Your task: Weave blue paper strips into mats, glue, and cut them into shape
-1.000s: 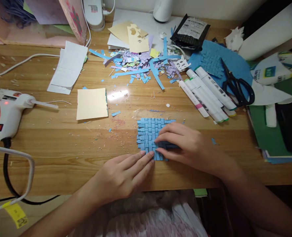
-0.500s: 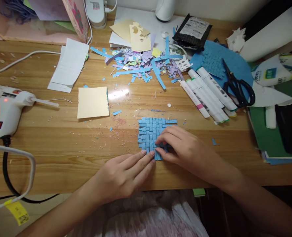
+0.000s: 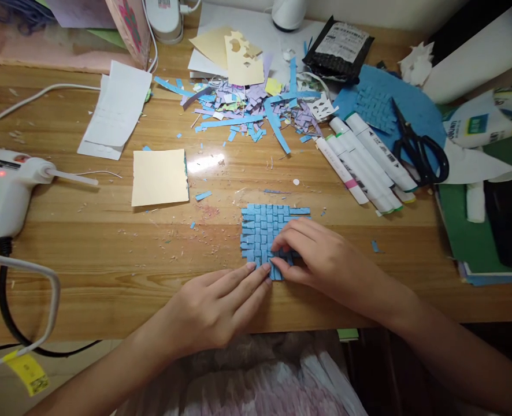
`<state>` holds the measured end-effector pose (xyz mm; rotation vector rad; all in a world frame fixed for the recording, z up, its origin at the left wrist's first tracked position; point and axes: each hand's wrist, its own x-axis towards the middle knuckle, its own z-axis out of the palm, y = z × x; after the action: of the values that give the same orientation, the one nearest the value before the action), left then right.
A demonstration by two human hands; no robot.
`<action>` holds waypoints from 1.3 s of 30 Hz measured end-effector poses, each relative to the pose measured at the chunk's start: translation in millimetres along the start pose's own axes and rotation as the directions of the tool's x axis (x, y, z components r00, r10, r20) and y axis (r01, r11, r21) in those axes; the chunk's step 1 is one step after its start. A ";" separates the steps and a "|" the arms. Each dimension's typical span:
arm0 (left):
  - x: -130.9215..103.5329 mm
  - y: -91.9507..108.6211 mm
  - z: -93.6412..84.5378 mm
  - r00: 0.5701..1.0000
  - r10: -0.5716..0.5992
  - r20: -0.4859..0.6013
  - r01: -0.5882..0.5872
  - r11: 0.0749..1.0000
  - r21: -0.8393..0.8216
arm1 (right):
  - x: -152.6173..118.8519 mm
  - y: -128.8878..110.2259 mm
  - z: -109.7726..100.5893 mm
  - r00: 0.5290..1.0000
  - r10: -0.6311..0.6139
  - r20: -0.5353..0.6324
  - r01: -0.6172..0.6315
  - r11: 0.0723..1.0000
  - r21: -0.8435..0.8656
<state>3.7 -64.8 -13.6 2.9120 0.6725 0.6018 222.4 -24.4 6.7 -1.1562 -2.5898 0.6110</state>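
Woven mat [image 3: 260, 231], one, two hands [image 3: 208, 309] touching

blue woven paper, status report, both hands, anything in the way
Left hand on near edge of blue woven paper. Right hand over its right part, pinch unclear. Paper flat on table. Thin blue scrap just beyond, not touching.

Camera: one, on the person's head | Looks: forward and down onto the bench [image 3: 108, 248] | Near: close; left hand [image 3: 219, 306] and right hand [image 3: 325, 254] fit in, just under the middle | Top edge: bottom of the wall [image 3: 351, 11] | Bottom edge: the person's clothes [image 3: 264, 381]
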 end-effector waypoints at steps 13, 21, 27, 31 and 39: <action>-1.4 -0.2 1.4 1.000 -0.002 -0.008 0.002 1.000 -0.007 | -5.1 3.8 -8.1 0.998 0.033 0.048 -0.039 0.990 0.133; 7.4 -1.2 -4.3 0.989 0.007 0.145 -0.009 1.000 0.011 | -20.7 17.2 -18.5 0.984 0.127 0.122 -0.146 0.976 0.161; 10.4 -1.7 -3.4 0.996 -0.006 0.089 0.005 1.000 0.012 | -12.2 7.6 -10.7 0.998 0.061 0.032 -0.063 0.995 0.073; 12.2 -1.7 -4.0 0.993 -0.002 0.117 0.000 1.000 0.014 | -11.1 4.1 -10.6 1.000 0.028 0.006 -0.028 1.000 0.003; 13.2 -1.9 -2.6 0.997 -0.010 0.071 0.010 1.000 0.000 | -8.0 2.5 -5.8 0.998 0.056 0.029 -0.058 0.996 0.066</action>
<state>12.8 -57.3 -6.8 2.9117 0.6779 0.4941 231.5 -27.4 10.3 -1.2119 -2.5463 0.7243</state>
